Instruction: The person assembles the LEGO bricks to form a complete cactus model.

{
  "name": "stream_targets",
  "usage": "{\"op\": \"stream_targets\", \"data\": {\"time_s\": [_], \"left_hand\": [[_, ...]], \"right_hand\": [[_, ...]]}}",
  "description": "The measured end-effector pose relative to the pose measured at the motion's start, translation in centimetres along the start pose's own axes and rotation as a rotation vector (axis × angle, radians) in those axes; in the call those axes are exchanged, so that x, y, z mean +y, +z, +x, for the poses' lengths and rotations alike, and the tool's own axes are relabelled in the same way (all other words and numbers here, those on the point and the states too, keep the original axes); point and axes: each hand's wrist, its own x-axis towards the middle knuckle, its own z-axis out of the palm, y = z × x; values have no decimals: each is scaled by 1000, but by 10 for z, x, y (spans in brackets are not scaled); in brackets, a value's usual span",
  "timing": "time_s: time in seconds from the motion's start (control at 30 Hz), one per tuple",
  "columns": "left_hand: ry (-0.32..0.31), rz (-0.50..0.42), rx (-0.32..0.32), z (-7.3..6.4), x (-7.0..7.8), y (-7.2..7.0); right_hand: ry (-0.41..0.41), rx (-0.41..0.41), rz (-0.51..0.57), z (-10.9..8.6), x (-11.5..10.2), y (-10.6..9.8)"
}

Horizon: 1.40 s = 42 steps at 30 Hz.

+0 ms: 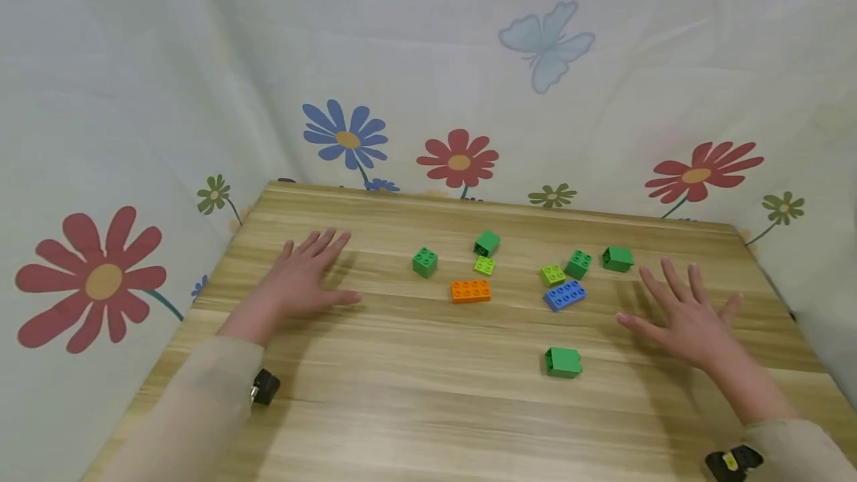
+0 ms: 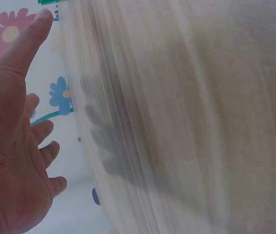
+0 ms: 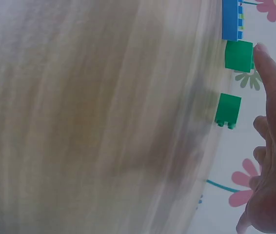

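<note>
My left hand is over the left part of the wooden table, fingers spread and holding nothing. Nearest to it is a green brick, studs up. On the right side my right hand spreads its fingers, also bare. Close to that hand lie a green brick on its side and a blue brick. A green brick and a lime brick sit beside the blue one. Mid-table are an orange brick, a small lime brick and a tipped green brick.
Toward the front, another green brick lies on its side on the wooden table. A white curtain printed with flowers and a butterfly hangs behind and around the table. Each sleeve carries a small black device at the wrist.
</note>
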Motion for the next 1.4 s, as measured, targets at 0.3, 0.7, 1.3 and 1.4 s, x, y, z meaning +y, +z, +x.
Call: {"op": "stream_targets", "data": {"time_s": [0.3, 0.7, 1.3, 1.4], "left_hand": [[60, -50, -7, 15, 5, -10], [99, -117, -66, 40, 10, -10], [169, -173, -132, 64, 43, -14], [169, -184, -140, 67, 47, -13]], "right_hand": [[-47, 20, -10, 7, -17, -11], [-128, -15, 39, 17, -51, -24], [-303, -43, 94, 41, -105, -23], [-344, -44, 110, 45, -113, -19]]}}
